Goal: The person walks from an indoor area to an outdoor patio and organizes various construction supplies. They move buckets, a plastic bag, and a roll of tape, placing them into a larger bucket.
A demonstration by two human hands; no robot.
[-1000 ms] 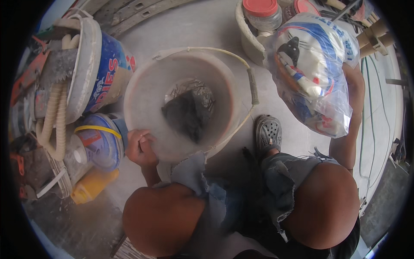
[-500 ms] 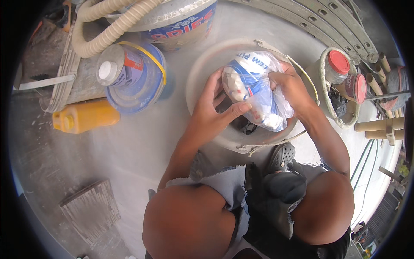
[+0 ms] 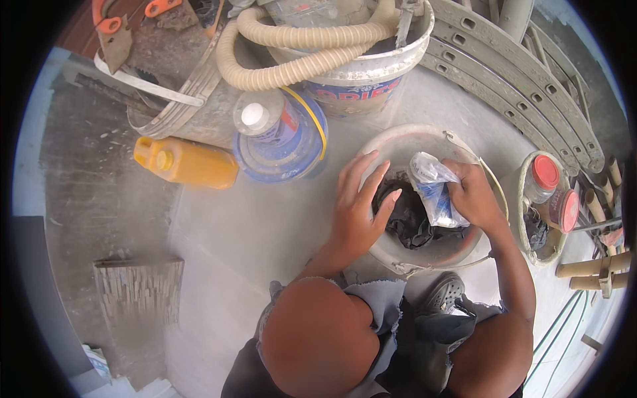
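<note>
My right hand (image 3: 472,196) is closed on a clear plastic bag (image 3: 438,196) with blue print and white contents. The bag hangs over the mouth of a round, pale, dirty bucket (image 3: 388,262) in front of me. My left hand (image 3: 358,209) is over the bucket's left rim, fingers spread and holding nothing. Between the hands, crumpled black plastic (image 3: 406,215) lies inside the bucket. The bag's top is gathered in my right fist, which hides that part.
Left stand a blue-lidded pail (image 3: 282,156) with a white-capped can (image 3: 259,118) on it and a yellow jug (image 3: 189,162). Behind are a large bucket (image 3: 355,96) with a ribbed hose (image 3: 298,69) and a metal ladder (image 3: 511,79). A small bucket (image 3: 559,249) holds red-lidded jars (image 3: 544,174).
My left hand has let go of the bag and opened. The bag now hangs lower from my right hand alone, over the bucket. The whole view has shifted.
</note>
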